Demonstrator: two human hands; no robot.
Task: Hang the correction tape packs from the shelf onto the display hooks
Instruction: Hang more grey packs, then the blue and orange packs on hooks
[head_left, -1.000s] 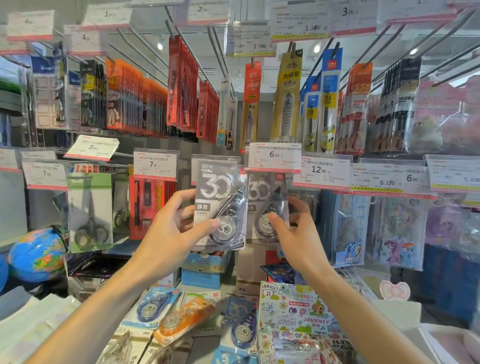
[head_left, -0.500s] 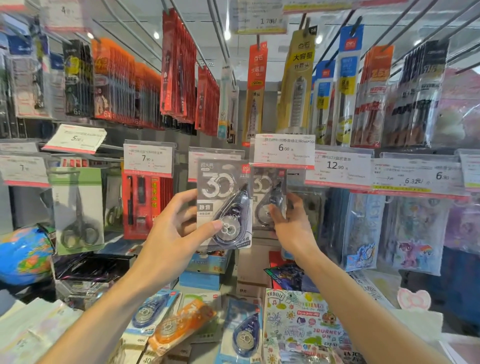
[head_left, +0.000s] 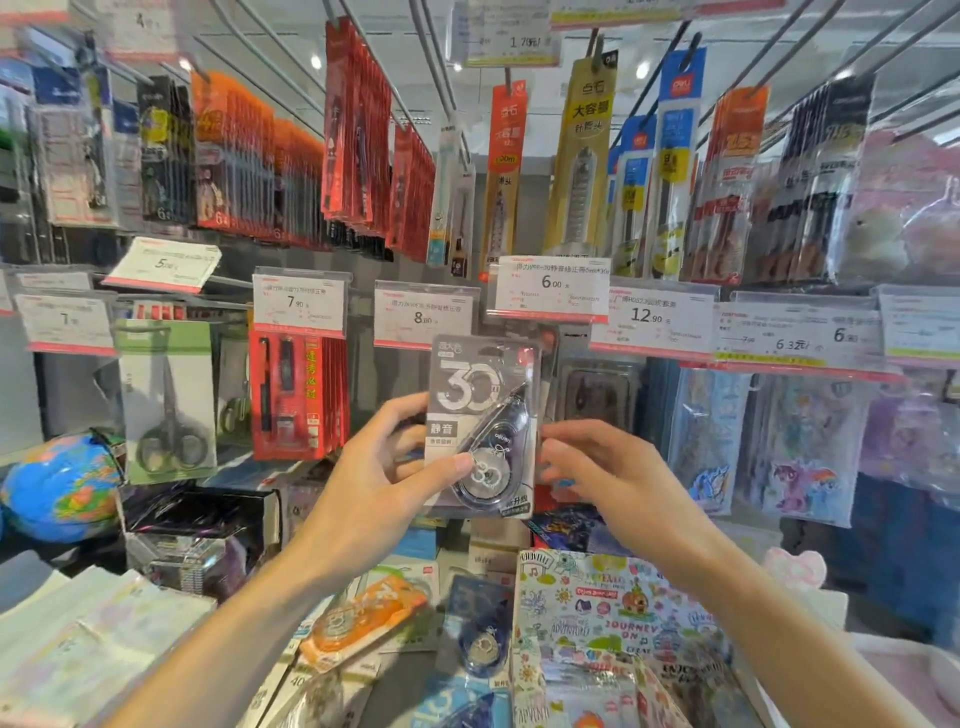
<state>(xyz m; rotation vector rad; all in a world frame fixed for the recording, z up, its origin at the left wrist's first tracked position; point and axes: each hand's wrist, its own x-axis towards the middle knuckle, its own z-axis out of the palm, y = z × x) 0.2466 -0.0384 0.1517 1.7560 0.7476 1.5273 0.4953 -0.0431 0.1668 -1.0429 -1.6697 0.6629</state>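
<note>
My left hand (head_left: 379, 483) grips a grey correction tape pack (head_left: 480, 431) marked "30", thumb on its clear blister and fingers behind it. The pack stands upright just under the 6.00 price tag (head_left: 550, 288); the hook behind that tag is hidden. My right hand (head_left: 608, 473) is at the pack's right edge, its fingers loosely bent and the fingertips touching or nearly touching the edge. More tape packs lie on the shelf below: an orange one (head_left: 363, 618) and a blue one (head_left: 483, 634).
Hooks full of pens, refills and scissors (head_left: 166, 415) hang on all sides, with price tags in a row at chest height. A globe (head_left: 62, 488) sits at the left. Printed notebooks (head_left: 613, 629) and boxes crowd the shelf below my arms.
My left hand has carried the grey pack to the right, under the 6.00 tag. My right hand left the second hanging pack and dropped to the held pack's right edge.
</note>
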